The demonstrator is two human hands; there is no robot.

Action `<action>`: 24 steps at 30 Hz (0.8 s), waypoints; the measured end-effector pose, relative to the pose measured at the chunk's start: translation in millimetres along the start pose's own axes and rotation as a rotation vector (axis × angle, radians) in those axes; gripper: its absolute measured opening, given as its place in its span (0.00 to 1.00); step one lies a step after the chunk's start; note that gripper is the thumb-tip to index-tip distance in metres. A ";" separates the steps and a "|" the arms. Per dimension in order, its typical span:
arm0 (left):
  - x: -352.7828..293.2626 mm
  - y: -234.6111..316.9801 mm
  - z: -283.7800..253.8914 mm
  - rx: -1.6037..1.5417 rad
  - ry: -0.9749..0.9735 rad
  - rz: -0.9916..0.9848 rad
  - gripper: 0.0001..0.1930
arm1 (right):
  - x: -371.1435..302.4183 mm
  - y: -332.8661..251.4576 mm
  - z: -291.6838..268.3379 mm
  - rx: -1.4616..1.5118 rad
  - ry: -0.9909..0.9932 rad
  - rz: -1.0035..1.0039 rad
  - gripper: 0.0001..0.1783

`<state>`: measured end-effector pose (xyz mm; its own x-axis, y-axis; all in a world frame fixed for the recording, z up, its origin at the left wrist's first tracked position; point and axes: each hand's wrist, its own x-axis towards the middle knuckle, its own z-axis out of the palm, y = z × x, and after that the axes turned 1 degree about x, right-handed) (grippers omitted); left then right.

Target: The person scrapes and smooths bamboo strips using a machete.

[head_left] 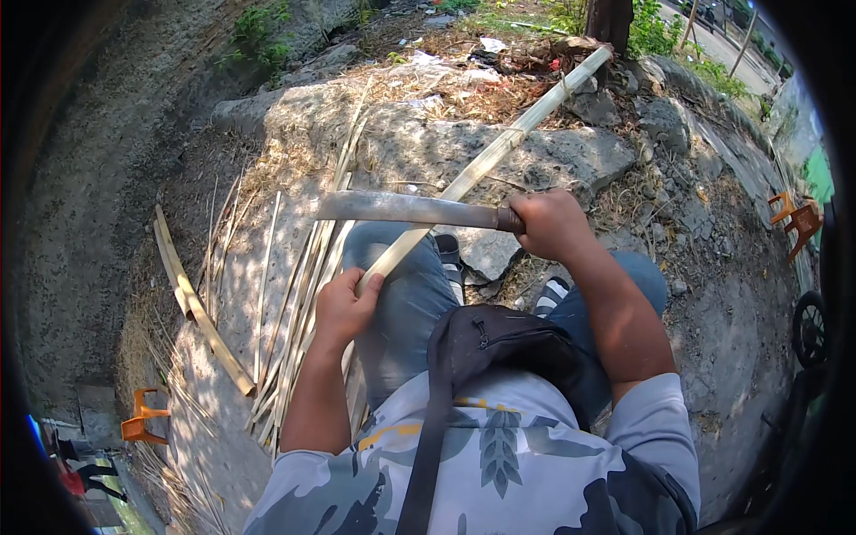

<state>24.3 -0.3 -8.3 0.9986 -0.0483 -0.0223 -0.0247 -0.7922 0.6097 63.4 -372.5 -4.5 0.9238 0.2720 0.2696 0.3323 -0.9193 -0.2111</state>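
My right hand (pixel 550 225) is closed round the dark handle of a machete (pixel 406 209). Its broad steel blade points left and lies across a long split bamboo strip (pixel 513 134); whether blade and strip touch, I cannot tell. My left hand (pixel 346 308) grips the strip's near end beside my left knee. From there the pale strip slants up and away to the right, its far end near a tree trunk (pixel 610 22). Several thin bamboo slats (pixel 308 294) lie on the ground left of my left leg.
Two longer bamboo pieces (pixel 201 308) lie farther left. A rough stone slab (pixel 562 160) stretches in front of my feet, with dry litter and stones beyond. Orange plastic chairs (pixel 145 416) stand at both sides. A wheel (pixel 810 328) shows at the right, and a person (pixel 85 477) at the lower left.
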 end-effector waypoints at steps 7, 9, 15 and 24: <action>-3.2 -8.2 2.5 -0.016 0.015 0.059 0.23 | -0.8 22.8 -7.2 -0.046 -0.016 0.111 0.11; -4.6 -9.2 2.6 -0.042 0.062 0.107 0.22 | -1.8 38.9 -12.0 0.017 0.046 0.182 0.11; -2.5 -7.7 3.9 -0.018 0.057 0.101 0.21 | -7.8 46.7 -3.4 0.145 0.126 0.319 0.12; -8.4 -1.7 -0.9 0.068 0.076 0.069 0.19 | 12.6 -1.0 29.9 0.051 -0.117 -0.060 0.10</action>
<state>16.0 2.0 -8.4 0.9950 -0.0599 0.0793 -0.0939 -0.8282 0.5525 80.4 -359.7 -29.0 0.9167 0.3604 0.1724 0.3943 -0.8854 -0.2463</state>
